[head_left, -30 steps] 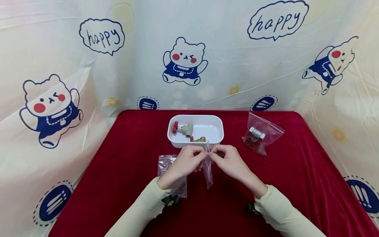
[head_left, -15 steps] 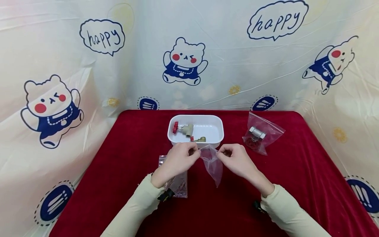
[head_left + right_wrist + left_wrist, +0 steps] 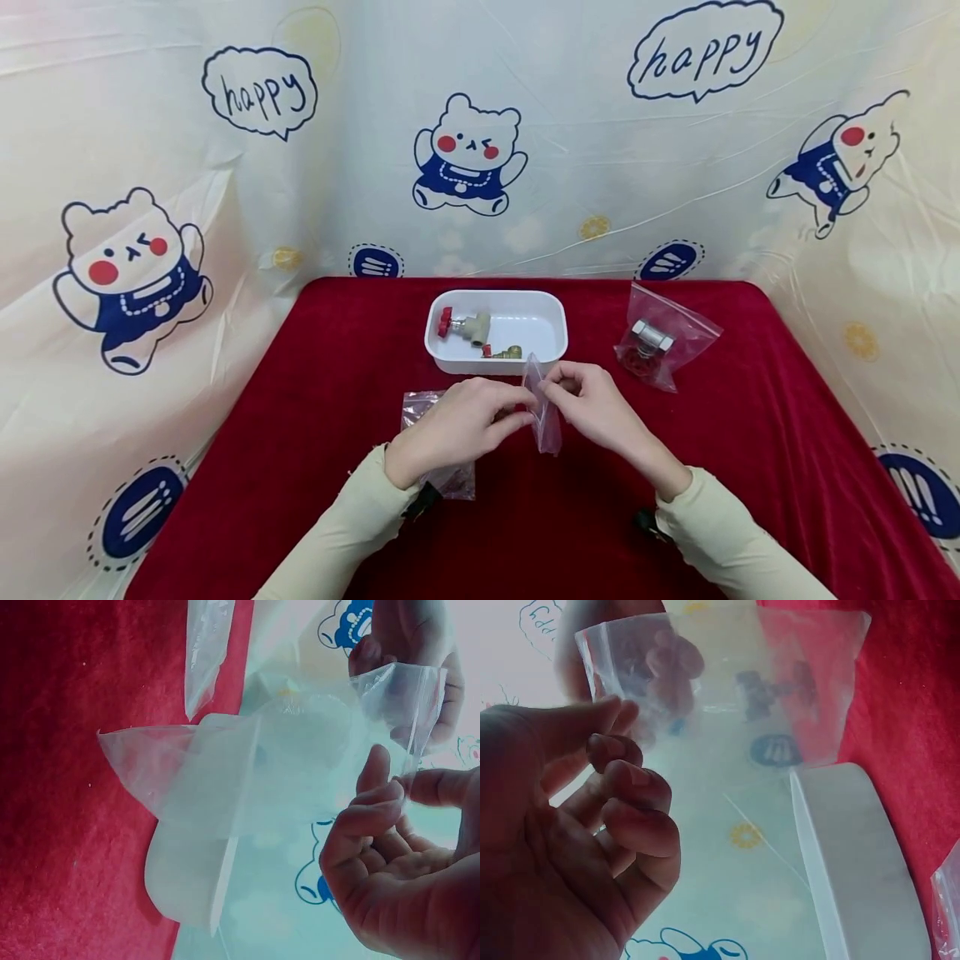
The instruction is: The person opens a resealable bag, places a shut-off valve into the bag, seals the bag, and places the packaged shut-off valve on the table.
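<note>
A clear plastic zip bag hangs between my two hands, just in front of the white tray. My right hand pinches its upper edge; in the right wrist view, thumb and fingertips meet at that edge. The left hand has its thumb and fingers at the opposite side of the bag, the other fingers curled in the left wrist view. Through the film the backdrop shows, and no contents are visible. Inside the tray lie a red-handled grey valve and a smaller brass valve.
Under my left forearm lies another clear bag, partly hidden. A bag holding a metal fitting and a red part rests at the right. Red cloth covers the table, with a printed curtain behind.
The bag's mouth was pulled wide half a second ago and is now narrow. My left hand has moved right toward the right hand, its fingers extending further over the bag's side.
</note>
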`<state>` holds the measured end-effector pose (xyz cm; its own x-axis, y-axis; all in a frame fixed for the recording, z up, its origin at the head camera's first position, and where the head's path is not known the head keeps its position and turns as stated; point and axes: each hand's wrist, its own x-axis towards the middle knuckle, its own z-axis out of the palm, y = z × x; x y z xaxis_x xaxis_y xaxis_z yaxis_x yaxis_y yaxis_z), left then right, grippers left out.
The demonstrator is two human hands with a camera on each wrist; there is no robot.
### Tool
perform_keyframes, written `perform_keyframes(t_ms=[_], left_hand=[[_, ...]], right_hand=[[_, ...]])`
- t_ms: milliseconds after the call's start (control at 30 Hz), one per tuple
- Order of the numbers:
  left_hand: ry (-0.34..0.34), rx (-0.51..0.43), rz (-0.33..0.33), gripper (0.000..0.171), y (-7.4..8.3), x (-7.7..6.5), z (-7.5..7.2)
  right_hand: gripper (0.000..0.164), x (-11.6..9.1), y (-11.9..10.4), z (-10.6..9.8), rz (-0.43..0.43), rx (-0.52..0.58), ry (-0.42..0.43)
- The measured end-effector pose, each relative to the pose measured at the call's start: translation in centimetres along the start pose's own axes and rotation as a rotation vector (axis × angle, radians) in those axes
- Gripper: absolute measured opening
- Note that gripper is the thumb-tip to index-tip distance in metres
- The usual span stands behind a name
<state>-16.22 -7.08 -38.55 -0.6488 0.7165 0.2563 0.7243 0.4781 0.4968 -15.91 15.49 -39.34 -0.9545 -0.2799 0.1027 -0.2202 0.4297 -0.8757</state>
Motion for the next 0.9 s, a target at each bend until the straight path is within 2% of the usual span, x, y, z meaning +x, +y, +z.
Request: perform_keyframes(t_ms=[67,100,233,333,567,733,900], left_hand=[[0.025,0.023,0.011,0.015,0.0,0.1,0.1],[0.036,0.034,0.016,0.015,0.0,0.1,0.1],[0.062,0.056,0.014,0.013,-0.1,0.2,0.2],[0.062,0.054,-0.002,0.011,-0.1,0.1,0.2],[0.073,0.060,-0.026,0.008,-0.1,-0.1,-0.1],[0.090,0.076,-0.035,0.009,-0.3,-0.5,-0.6],[0.168,0.058,-0.036,0.007,-0.5,-0.8,-0.7]], right_hand=[[0.003,-0.1,0.0,0.0,0.001,0.025,-0.041],[0.004,-0.1,-0.1,0.1,0.001,0.042,-0.062],[0.027,-0.4,-0.2,0.1,-0.013,0.131,-0.124],[0.035,-0.6,-0.1,0.0,-0.049,0.151,-0.122],[0.028,-0.6,0.8,-0.5,-0.069,0.018,-0.048],[0.030,-0.8,1.2,-1.0,-0.032,-0.065,-0.061],[0.028,-1.3,1.5,-1.5,-0.015,-0.094,-0.063]])
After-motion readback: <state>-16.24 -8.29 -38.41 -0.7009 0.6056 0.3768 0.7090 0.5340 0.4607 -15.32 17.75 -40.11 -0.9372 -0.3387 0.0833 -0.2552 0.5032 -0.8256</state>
